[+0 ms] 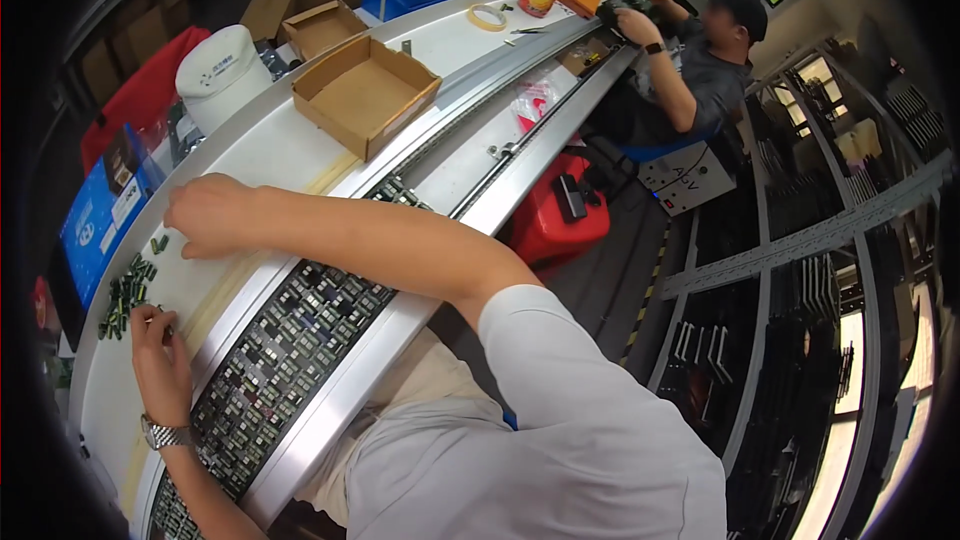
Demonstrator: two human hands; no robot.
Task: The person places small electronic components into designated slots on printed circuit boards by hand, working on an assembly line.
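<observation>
My left hand point(160, 362), a metal watch on its wrist, rests at the near edge of a loose pile of small green electronic parts point(125, 292) on the white tabletop. Its fingers are curled in; whatever they pinch is too small to name. My right arm reaches across the bench. Beyond the pile, my right hand point(212, 218) is closed with fingers bent down to the table, a few stray green parts point(160, 243) beside it. What lies in its fingers is hidden. Between my body and the table, a metal-edged channel point(290, 340) is packed with many similar small parts.
An open cardboard box point(365, 95) stands beyond my right forearm. A white cap point(220, 75) and a blue box point(105, 215) line the far side. Tape point(487, 18) lies farther along. A co-worker point(690, 70) handles a dark object beside a red stool point(565, 210).
</observation>
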